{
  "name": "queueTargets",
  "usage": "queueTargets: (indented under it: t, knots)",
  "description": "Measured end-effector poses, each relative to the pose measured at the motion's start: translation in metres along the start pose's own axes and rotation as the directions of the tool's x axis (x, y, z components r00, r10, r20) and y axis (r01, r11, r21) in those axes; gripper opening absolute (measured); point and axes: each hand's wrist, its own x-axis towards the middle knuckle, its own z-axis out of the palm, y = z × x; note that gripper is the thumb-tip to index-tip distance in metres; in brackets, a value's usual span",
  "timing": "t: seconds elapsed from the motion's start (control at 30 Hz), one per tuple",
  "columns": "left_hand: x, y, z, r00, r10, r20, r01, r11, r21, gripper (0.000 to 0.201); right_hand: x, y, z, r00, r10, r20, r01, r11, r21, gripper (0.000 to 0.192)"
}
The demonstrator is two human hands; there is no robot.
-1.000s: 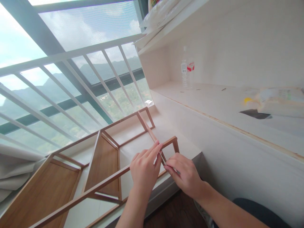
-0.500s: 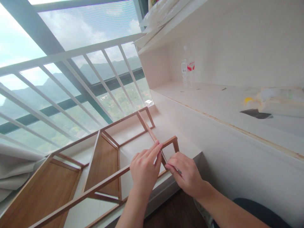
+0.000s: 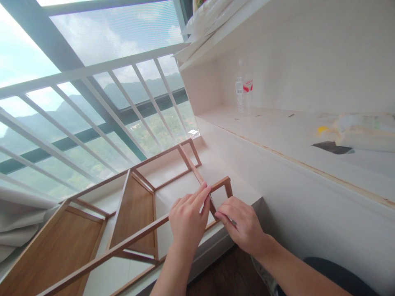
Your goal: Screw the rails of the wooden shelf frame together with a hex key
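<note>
A brown wooden shelf frame (image 3: 145, 227) with wood panels lies on its side across the white window ledge. My left hand (image 3: 189, 211) is closed over a corner of it, fingertips pressed at the joint where a crossbar meets the long front rail. Just below those fingertips, my right hand (image 3: 242, 222) is closed in a pinch. Between the two hands runs a thin metal rod (image 3: 212, 201), its lower end at the right thumb and forefinger. The rod looks like a hex key, but its ends are hidden by my fingers.
White railings (image 3: 123, 94) and a window stand behind the frame. At right is a white shelf unit (image 3: 277, 164) holding a clear plastic bottle (image 3: 240, 94) and a plastic packet (image 3: 364, 127). A grey curtain (image 3: 24, 226) hangs at left. Dark floor (image 3: 225, 271) shows below.
Almost nothing differs. The fingers of my right hand have shifted very slightly around the thin rod; my left hand and the frame stay in place.
</note>
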Motion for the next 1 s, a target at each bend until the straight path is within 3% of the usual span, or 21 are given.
queueTargets:
  t: [0.8,1.0]
  knots:
    - [0.0005,0.001,-0.0011,1.0,-0.002,-0.002,0.002,1.0,-0.007,0.025,0.0004,0.0005,-0.0025,1.0,0.02,0.001,-0.02,1.0,0.022,0.012]
    - [-0.0011,0.0004,0.0015,1.0,-0.007,-0.001,0.007,1.0,0.005,0.026,0.0002,-0.0006,-0.0009,0.998,0.028,0.047,-0.029,0.999,0.016,0.017]
